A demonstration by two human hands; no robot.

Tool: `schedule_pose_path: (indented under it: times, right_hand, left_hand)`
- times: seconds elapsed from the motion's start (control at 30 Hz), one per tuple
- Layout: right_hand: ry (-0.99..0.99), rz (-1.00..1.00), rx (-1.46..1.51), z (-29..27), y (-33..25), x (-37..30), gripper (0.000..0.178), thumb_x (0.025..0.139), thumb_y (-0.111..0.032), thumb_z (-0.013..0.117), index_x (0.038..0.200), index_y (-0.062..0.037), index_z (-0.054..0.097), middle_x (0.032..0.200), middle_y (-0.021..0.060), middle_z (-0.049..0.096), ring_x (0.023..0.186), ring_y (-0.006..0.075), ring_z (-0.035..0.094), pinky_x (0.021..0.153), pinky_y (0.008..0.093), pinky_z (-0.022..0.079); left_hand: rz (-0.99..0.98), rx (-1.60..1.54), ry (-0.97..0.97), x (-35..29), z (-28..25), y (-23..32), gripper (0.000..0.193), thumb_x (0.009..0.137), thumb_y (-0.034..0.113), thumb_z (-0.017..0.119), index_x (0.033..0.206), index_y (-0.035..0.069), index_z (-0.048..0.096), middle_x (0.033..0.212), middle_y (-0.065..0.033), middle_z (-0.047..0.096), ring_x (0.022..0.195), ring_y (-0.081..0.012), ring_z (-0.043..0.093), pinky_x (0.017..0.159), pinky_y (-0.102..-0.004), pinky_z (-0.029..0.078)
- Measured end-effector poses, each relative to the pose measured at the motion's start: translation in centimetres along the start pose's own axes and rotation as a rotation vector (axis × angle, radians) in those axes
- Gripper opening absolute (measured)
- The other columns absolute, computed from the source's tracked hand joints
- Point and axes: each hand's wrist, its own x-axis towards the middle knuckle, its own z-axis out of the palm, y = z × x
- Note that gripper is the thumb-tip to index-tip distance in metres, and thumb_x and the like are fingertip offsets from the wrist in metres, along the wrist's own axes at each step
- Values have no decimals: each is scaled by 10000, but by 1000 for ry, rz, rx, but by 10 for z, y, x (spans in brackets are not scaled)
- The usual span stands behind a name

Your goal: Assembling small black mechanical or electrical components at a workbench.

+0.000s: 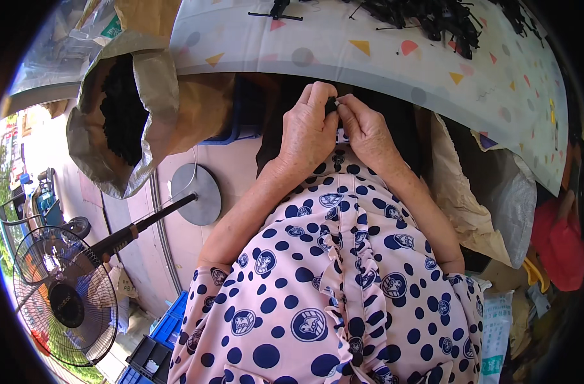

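Observation:
Close to my body, just below the table's front edge, my two hands meet at the fingertips. My left hand (pixel 309 125) is closed, its fingers curled around a small black piece (pixel 331 105) that looks like plastic. My right hand (pixel 367 130) pinches at the same piece from the other side with thumb and forefinger. Most of the piece is hidden by the fingers, so its exact kind cannot be made out. On the table lies a heap of thin, branching black parts (pixel 433 22), and another such part (pixel 278 11) lies apart to its left.
A patterned cloth covers the table (pixel 253 48). To the left, an open paper sack (pixel 161 83) holds many black pieces. A fan (pixel 66 301) on a round base (pixel 199 185) stands at the left. Brown paper (pixel 462 198) hangs at the right; blue crates (pixel 170 320) stand lower left.

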Motion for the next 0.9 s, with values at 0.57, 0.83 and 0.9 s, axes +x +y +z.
schedule_pose_path:
  times: [0.57,0.83,0.9]
  right_hand:
    - [-48,197,570,-20,-1,3,169,956,-210,555,1024,-57,574,754,-3,582,479,17,421,420,150,315]
    - [-323,394,838,-31,-2,4,279,912,-277,621,1082,-56,601,739,-21,593,507,13,448,457,142,319]
    - [-196,327,749,-25,-2,4,264,912,-283,624,1058,-63,610,745,-39,581,547,-3,439,485,136,320]
  left_hand:
    - [-550,-1292,-182,-1,-17,-7,347,962,67,441,1308,64,460,887,-77,605,690,-129,605,598,-215,477]
    - [-405,-1254,-504,-5,-18,-9,358,967,150,499,1316,75,465,873,-58,597,678,-93,589,568,-188,458]
    - [-483,-1176,-409,-5,-19,-2,371,958,104,503,1324,67,448,883,-55,597,700,-90,598,606,-189,483]
